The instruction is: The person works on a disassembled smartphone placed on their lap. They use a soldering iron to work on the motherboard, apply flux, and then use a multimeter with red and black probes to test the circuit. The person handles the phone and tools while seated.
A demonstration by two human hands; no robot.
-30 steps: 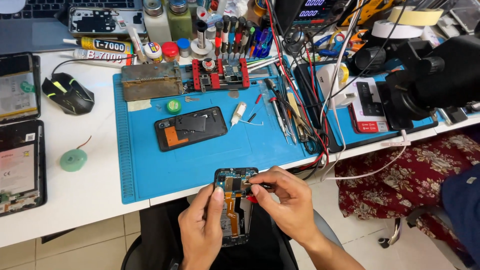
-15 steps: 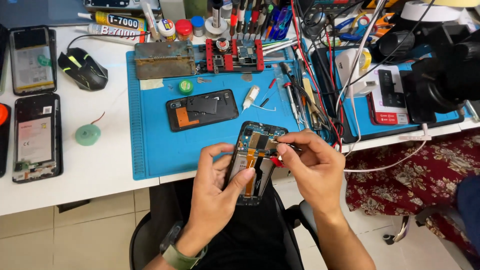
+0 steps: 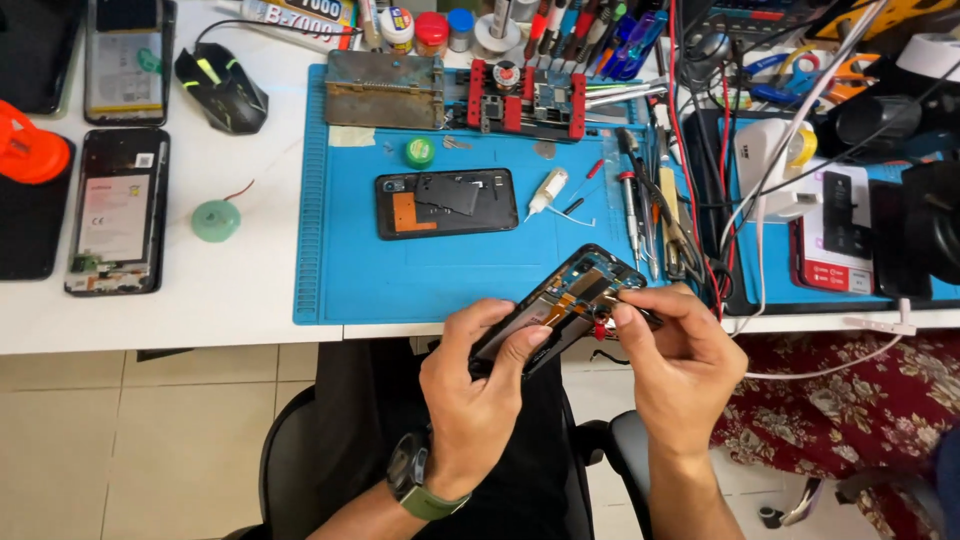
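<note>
Two hands work over my lap, just off the near edge of the white table (image 3: 230, 300). My left hand (image 3: 478, 385), with a green-strapped watch (image 3: 415, 485) on its wrist, has its fingers wrapped around the lower part of an opened black phone (image 3: 560, 305), thumb lying across its exposed inside. My right hand (image 3: 680, 360) pinches a small red-tipped tool (image 3: 603, 325) narrowly between thumb and forefinger, its tip touching the phone's inside just beside my left thumb. Beyond the fingertips lies the blue work mat (image 3: 350, 270), with another opened phone (image 3: 445, 203) flat on it. Past that, further from the fingers, stand a red clamp jig (image 3: 525, 100) and a worn metal block (image 3: 385, 90). Well off to the left of my left fingers lie a green disc (image 3: 216, 220), a phone (image 3: 117, 210) with its back off and a black mouse (image 3: 222, 88).
</note>
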